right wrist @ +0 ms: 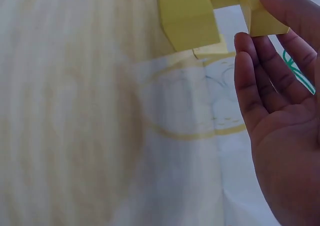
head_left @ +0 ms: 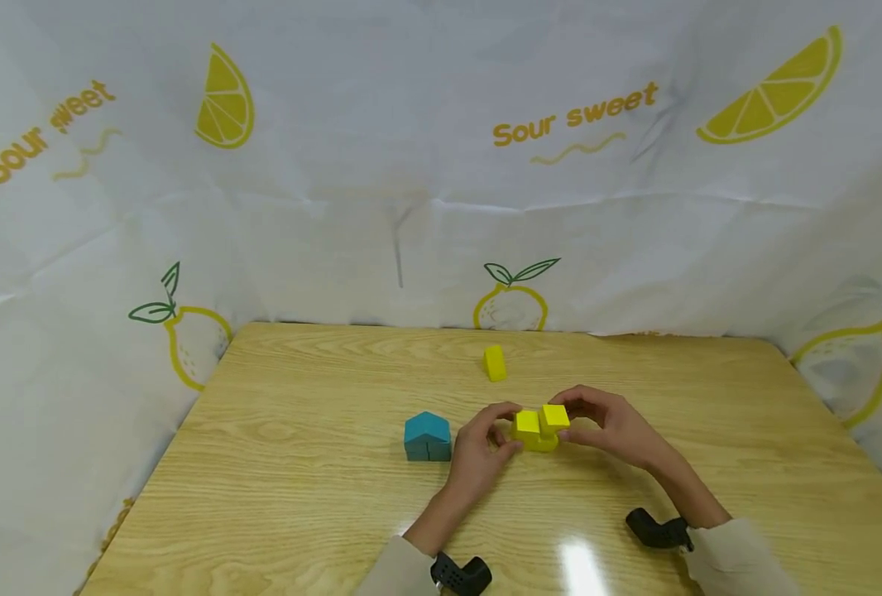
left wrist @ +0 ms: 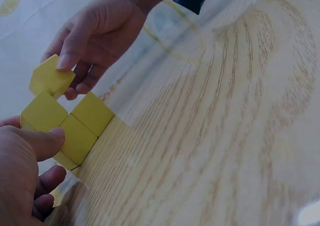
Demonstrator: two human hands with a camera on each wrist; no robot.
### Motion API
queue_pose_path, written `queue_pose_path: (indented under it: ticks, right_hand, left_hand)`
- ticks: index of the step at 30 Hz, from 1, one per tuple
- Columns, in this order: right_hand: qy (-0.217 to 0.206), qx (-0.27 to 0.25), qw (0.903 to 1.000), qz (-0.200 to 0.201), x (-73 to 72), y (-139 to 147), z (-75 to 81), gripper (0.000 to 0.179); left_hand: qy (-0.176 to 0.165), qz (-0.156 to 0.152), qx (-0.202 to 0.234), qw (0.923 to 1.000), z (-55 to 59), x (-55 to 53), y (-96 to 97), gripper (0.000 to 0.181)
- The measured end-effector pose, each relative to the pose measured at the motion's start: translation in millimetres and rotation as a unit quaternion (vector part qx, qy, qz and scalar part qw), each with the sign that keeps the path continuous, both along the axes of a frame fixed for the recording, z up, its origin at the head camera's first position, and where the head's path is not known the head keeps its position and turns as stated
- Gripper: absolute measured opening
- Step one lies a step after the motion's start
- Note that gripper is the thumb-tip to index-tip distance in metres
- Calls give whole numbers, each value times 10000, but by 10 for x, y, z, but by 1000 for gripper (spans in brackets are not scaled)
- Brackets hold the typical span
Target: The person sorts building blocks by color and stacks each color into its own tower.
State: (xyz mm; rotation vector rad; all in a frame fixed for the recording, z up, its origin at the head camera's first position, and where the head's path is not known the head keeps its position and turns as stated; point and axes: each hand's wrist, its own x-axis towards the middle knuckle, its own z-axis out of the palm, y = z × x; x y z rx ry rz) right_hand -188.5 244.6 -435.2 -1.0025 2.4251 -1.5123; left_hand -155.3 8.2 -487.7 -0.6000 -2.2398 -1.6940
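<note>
Two yellow blocks point(left wrist: 80, 138) stand side by side on the table. On the left one sits another yellow block point(left wrist: 44, 111), pinched by my left hand point(head_left: 478, 447) between thumb and fingers. My right hand point(head_left: 612, 426) pinches a further yellow block point(head_left: 556, 416) by its side. In the left wrist view that block hangs slightly higher than the one under my left thumb, over the right-hand bottom block. The right wrist view shows the right hand's point(right wrist: 285, 116) lower fingers loosely extended below the held block point(right wrist: 265, 16).
A small blue block house point(head_left: 427, 434), with a peaked piece over two lower blocks, stands left of my left hand. A lone yellow block point(head_left: 495, 362) lies farther back. Behind the wooden table point(head_left: 299, 497) hangs a white lemon-print cloth point(head_left: 352, 248).
</note>
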Motion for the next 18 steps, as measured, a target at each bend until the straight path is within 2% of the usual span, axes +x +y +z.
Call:
queue_pose_path:
  ticks: [7, 13, 18]
  right_hand:
    - [-52, -422, 9991, -31, 26, -1, -199, 36]
    - [89, -726, 9973, -80, 52, -17, -252, 37]
    - [-88, -789, 9968, -128, 76, -57, -293, 37]
  left_hand:
    - [-46, 32, -2, 10000, -4, -12, -4, 49]
    - [-28, 21, 19, 10000, -8, -7, 6, 50]
    - [-112, 43, 15, 9999, 0, -7, 4, 49]
